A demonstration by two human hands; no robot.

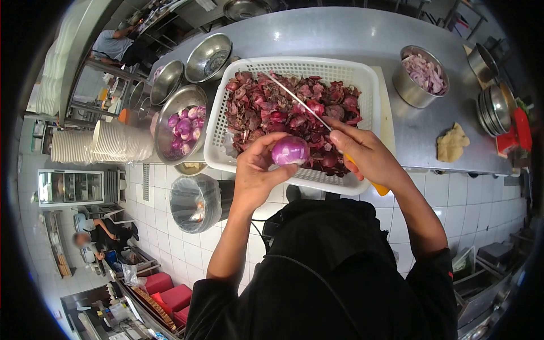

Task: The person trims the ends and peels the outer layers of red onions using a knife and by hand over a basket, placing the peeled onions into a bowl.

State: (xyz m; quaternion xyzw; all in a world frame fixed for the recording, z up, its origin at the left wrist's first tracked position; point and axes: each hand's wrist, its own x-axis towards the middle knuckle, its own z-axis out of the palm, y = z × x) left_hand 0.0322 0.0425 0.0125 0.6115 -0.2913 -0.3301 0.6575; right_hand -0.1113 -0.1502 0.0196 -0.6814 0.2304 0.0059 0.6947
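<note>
"One shiny, purple, round onion (290, 151) is in your left hand (255, 170), right?"

"Yes, you have it pinched between thumb and fingers, above the near side of the white, perforated plastic basket (320, 63). Call the onion your clock's centre."

"And your right hand (362, 151)?"

"At three o'clock. Its fingers are wrapped around the yellow handle of a thin-bladed knife (300, 102). The blade slants towards eleven, over the heap of dark red, papery onion skins (266, 105) in the basket."

"What lies further out from you?"

"At nine to ten, a round steel bowl (182, 99) of glossy purple onions (184, 130). At two, a cylindrical steel pot (418, 97) of pale pink cut onion pieces (425, 75); at three, a crumpled beige cloth (452, 143). Both rest on your grey metal table (323, 34)."

"Down on the floor?"

"A bin lined with clear plastic (190, 218), at your eight."
</note>
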